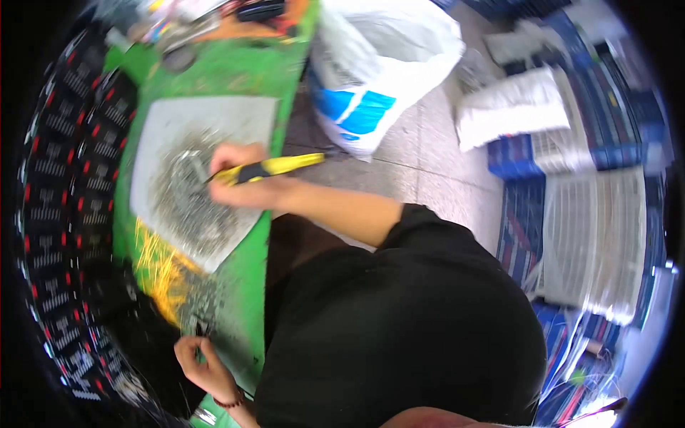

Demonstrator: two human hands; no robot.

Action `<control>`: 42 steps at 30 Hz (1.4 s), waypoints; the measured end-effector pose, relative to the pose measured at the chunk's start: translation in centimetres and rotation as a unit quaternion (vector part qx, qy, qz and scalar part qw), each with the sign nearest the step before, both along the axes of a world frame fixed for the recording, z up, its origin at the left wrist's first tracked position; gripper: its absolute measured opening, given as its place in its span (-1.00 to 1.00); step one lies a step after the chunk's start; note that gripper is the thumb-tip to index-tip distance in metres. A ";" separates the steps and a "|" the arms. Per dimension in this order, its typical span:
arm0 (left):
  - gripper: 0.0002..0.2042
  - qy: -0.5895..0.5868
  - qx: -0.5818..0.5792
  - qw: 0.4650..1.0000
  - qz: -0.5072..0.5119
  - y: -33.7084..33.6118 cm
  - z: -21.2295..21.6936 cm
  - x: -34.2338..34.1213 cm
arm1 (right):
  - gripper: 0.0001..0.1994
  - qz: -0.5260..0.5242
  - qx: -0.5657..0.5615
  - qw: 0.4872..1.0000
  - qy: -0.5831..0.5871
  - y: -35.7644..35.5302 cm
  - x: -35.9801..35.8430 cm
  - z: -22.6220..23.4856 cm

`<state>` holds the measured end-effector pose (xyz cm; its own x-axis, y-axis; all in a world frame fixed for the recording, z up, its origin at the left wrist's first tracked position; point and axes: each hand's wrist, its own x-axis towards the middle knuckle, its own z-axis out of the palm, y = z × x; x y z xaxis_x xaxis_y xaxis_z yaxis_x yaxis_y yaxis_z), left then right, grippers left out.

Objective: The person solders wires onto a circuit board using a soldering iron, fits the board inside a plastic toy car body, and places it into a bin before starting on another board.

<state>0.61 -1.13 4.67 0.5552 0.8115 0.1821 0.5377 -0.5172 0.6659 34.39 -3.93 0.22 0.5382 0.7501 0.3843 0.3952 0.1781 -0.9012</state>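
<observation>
My right hand [246,176] is closed round a slim yellow-and-black pen-shaped tool [275,166]; its tip is hidden by the fingers and blur. The hand is over a pale grey sheet [160,118] with a loose heap of small dark and silvery bits [196,214] on it. Closer to the lower edge, my left hand [203,365], with a beaded bracelet, has its fingers curled in. A small dark piece [202,327] shows at its fingertips; I cannot make out what it is. Thin yellow strands [160,274] lie between the sheet and my left hand.
The green worktop [239,303] carries blurred clutter [193,21] at its far end. Along the left stand black boxes with red marks [53,189]. A white-and-blue sack [378,93] stands on the tiled floor. Blue stacks and a white wrapped bundle [596,239] line the right.
</observation>
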 end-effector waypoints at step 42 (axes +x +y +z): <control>-0.90 -0.037 -0.032 0.995 0.091 1.0 -0.7 -0.7 | -0.92 -0.015 -0.011 0.999 0.040 -0.2 -0.1 -1.9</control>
<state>-0.05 -0.14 3.92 0.3844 0.9087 0.1626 0.5667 -0.3713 0.7355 34.29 -4.10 -1.64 0.5894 0.7406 0.3227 0.3260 0.1475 -0.9338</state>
